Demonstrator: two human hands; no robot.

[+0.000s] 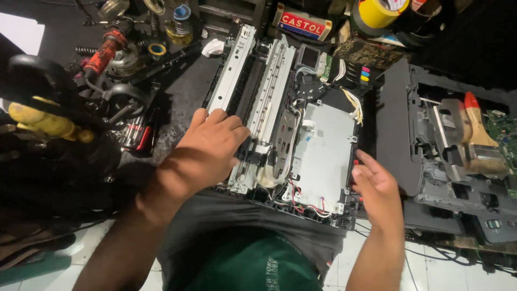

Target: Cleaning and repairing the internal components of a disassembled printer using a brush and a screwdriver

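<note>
An opened printer chassis (323, 156) lies in front of me, its metal rails, white plate, wires and ink cartridges bare. My left hand (207, 153) rests flat on the chassis's left side, fingers spread over the metal rail (231, 70) and the black frame. My right hand (377, 188) touches the chassis's right edge, its fingertips against the black side wall beside a small red part. Neither hand holds a loose object.
A removed grey printer cover (441, 161) lies to the right with a paintbrush (479, 137) and a green circuit board (503, 129) on it. Tools, springs and small tins crowd the dark surface at upper left. Yellow tape roll (377, 12) and a red box (301, 22) sit behind.
</note>
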